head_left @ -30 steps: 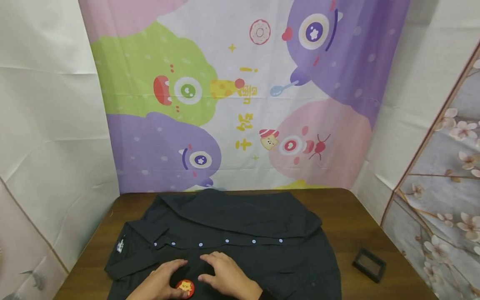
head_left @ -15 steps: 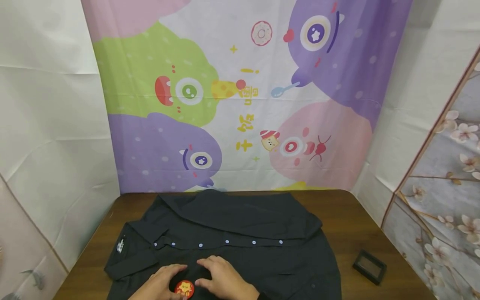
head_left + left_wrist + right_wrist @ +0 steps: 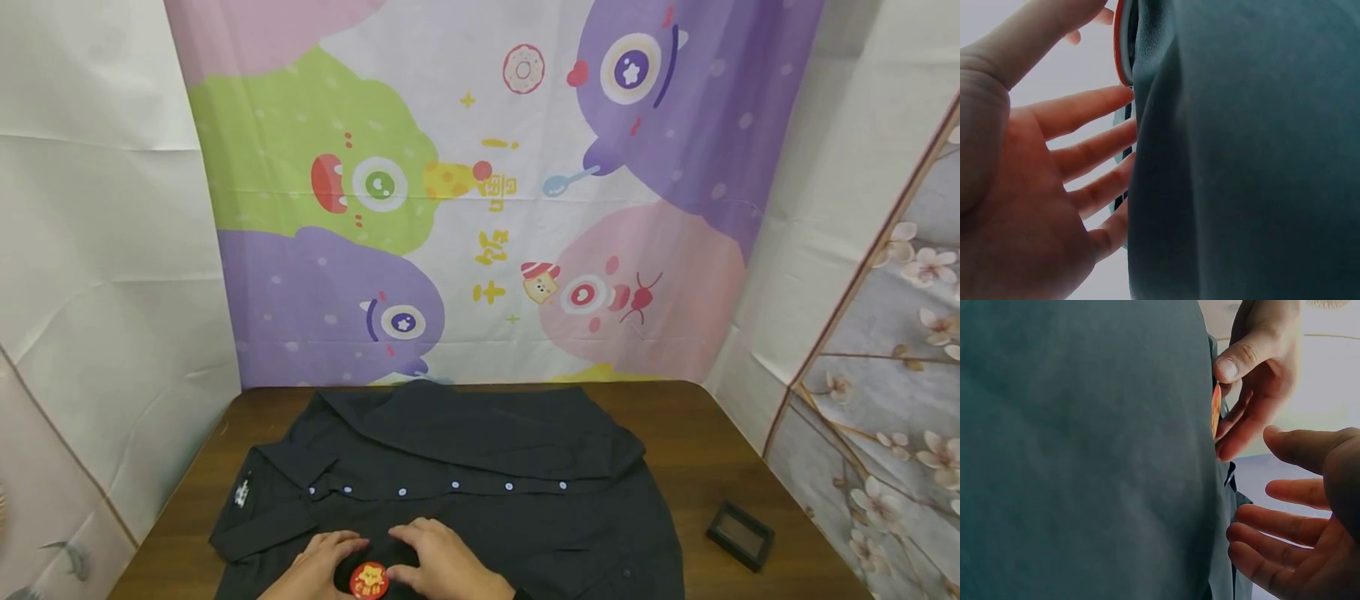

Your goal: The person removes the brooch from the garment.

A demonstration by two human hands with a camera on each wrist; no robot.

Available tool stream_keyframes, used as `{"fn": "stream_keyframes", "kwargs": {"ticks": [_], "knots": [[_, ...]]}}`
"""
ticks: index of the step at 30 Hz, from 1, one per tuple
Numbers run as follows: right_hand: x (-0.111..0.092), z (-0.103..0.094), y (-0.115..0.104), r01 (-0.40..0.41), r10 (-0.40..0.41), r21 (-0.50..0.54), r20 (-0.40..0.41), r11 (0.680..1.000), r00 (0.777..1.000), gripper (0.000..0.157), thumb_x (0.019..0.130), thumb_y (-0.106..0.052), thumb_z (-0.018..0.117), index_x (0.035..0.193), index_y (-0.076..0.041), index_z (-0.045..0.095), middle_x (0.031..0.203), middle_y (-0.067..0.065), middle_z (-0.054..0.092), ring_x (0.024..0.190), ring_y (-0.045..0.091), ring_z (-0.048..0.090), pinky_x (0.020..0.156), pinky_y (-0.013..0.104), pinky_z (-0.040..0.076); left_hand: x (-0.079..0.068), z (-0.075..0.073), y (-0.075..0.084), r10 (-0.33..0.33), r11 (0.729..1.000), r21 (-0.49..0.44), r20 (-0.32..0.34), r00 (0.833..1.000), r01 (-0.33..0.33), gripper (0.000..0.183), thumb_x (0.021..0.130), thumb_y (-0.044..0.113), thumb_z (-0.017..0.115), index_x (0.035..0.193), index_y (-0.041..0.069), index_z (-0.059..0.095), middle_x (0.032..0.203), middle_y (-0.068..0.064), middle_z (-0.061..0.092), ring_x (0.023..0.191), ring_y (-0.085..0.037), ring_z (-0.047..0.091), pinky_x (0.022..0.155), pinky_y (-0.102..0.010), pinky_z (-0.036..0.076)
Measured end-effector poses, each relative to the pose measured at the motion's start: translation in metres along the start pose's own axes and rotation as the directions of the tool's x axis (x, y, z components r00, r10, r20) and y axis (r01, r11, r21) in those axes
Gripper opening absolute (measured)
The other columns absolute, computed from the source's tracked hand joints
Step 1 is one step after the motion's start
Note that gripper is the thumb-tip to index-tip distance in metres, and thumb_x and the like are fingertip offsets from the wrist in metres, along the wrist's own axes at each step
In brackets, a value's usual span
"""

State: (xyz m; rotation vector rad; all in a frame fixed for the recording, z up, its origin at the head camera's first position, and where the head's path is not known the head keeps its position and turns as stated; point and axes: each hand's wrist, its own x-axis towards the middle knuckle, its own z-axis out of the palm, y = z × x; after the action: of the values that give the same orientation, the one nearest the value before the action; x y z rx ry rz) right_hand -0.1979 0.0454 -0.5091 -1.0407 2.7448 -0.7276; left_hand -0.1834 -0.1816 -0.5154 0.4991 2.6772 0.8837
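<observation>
A black shirt with a row of pale buttons lies spread on the table. On its front, near the lower edge of the head view, sits a round red badge with a yellow figure. My left hand is at the badge's left side, fingers spread and fingertips on the cloth. In the right wrist view its thumb is right at the badge's edge. To the badge's right is my right hand, with relaxed fingers and nothing in them; its thumb tip comes close to the badge.
A small black rectangular frame or box lies on the brown wooden table, right of the shirt. Behind the table hangs a cartoon-printed cloth. White panels stand at the sides.
The left thumb has drawn back off the badge's face, so more of the badge shows. My right hand has shifted slightly left and down toward it. The shirt stays put.
</observation>
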Motion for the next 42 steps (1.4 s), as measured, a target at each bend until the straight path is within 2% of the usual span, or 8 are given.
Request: {"fn": "stream_keyframes", "kwargs": {"ticks": [8,15,23,28,34,42], "knots": [[0.004,0.001,-0.002,-0.012,0.012,-0.005,0.026,1.0,1.0,0.044,0.089,-0.038,0.07,0.126,-0.016,0.064,0.108,-0.006,0.066,0.094,0.0,0.057,0.078,0.02,0.049,0.004,0.0,-0.001,-0.011,1.0,0.015,0.007,1.0,0.011,0.067,0.072,0.037,0.085,0.121,-0.003,0.063,0.125,-0.02,0.057,0.113,-0.046,0.048,0.084,-0.07,0.041],[0.004,0.001,-0.006,0.04,-0.04,-0.004,0.022,0.999,0.999,0.043,0.088,-0.036,0.072,0.125,-0.015,0.065,0.109,-0.006,0.067,0.093,-0.001,0.056,0.079,0.017,0.048,0.005,0.0,-0.003,-0.048,0.999,-0.001,0.034,0.998,0.048,0.072,0.071,0.041,0.086,0.123,-0.003,0.062,0.129,-0.021,0.055,0.118,-0.048,0.045,0.087,-0.072,0.039],[0.007,0.003,-0.008,0.079,-0.079,-0.03,0.029,0.996,0.996,0.044,0.088,-0.039,0.071,0.124,-0.014,0.066,0.106,-0.006,0.067,0.092,-0.002,0.056,0.078,0.015,0.047,0.004,-0.004,0.0,-0.025,1.0,-0.017,0.033,0.999,0.025,0.066,0.073,0.035,0.085,0.122,-0.004,0.062,0.127,-0.02,0.054,0.114,-0.046,0.046,0.082,-0.073,0.041],[0.01,0.004,-0.007,0.107,-0.106,-0.055,0.014,0.993,0.994,0.043,0.089,-0.04,0.07,0.123,-0.014,0.066,0.105,-0.007,0.067,0.091,-0.003,0.055,0.078,0.014,0.046,0.005,-0.004,0.002,0.002,1.0,0.025,0.002,1.0,-0.002,0.065,0.07,0.031,0.087,0.118,-0.006,0.064,0.126,-0.021,0.055,0.114,-0.047,0.047,0.082,-0.071,0.042],[0.009,0.006,-0.008,0.122,-0.121,-0.04,0.023,0.992,0.992,0.039,0.09,-0.038,0.07,0.121,-0.014,0.067,0.102,-0.008,0.067,0.086,-0.006,0.052,0.074,0.011,0.043,0.006,-0.003,0.004,-0.001,0.999,0.041,-0.006,1.0,0.001,0.063,0.069,0.03,0.088,0.116,-0.006,0.064,0.126,-0.021,0.055,0.113,-0.047,0.048,0.083,-0.071,0.043],[0.011,0.012,-0.009,0.148,-0.146,-0.041,0.047,0.988,0.988,0.034,0.089,-0.033,0.071,0.118,-0.014,0.068,0.097,-0.008,0.065,0.081,-0.007,0.049,0.071,0.009,0.041,0.005,0.001,0.0,-0.048,0.999,0.009,0.002,0.999,0.048,0.064,0.068,0.034,0.088,0.116,-0.002,0.065,0.128,-0.019,0.054,0.117,-0.045,0.047,0.086,-0.07,0.043]]}}
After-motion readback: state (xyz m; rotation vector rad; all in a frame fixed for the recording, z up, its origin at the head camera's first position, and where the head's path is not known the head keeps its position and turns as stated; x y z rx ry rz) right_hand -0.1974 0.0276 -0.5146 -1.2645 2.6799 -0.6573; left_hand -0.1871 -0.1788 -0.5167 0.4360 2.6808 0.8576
